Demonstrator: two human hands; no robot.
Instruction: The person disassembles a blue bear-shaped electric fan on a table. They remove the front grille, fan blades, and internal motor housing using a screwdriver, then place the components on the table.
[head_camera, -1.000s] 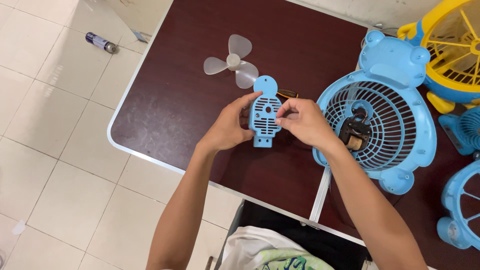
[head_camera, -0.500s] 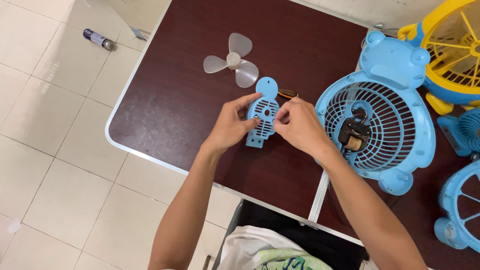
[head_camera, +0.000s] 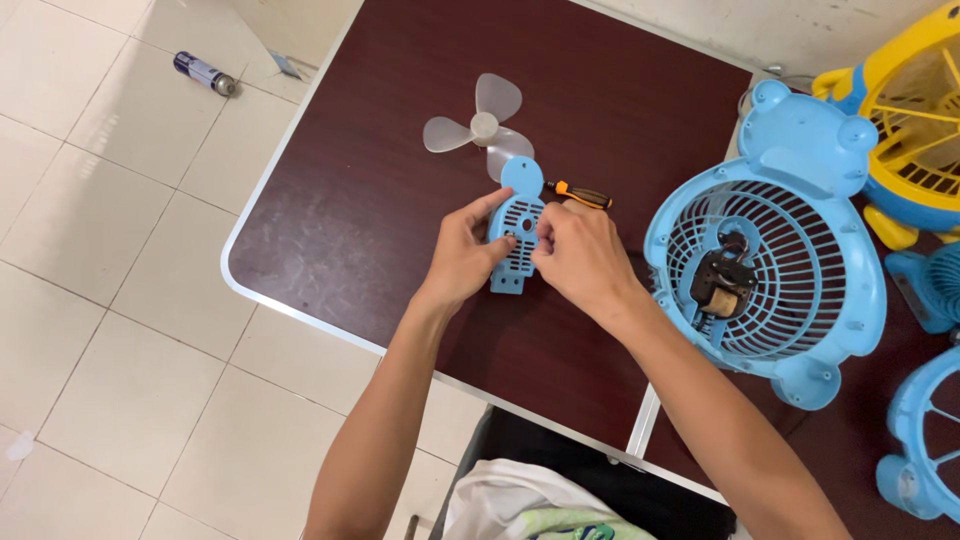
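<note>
A small blue vented plastic cover (head_camera: 517, 222) with a round top tab is held over the dark table (head_camera: 350, 200). My left hand (head_camera: 467, 252) grips its left edge, thumb on the face. My right hand (head_camera: 577, 258) pinches its right side, fingers over the vents. Just behind the cover lies a translucent three-blade fan propeller (head_camera: 480, 128). An orange and black screwdriver (head_camera: 580, 195) rests on the table above my right hand.
A blue bear-shaped fan body with grille and exposed motor (head_camera: 765, 265) lies to the right. A yellow fan (head_camera: 915, 110) and more blue fan parts (head_camera: 925, 430) crowd the right edge. A small cylinder (head_camera: 203, 73) lies on the tiled floor.
Both hands and the blue cover have shifted slightly left and closer together. My right fingers now cover more of its face. The screwdriver shows more fully behind my right hand.
</note>
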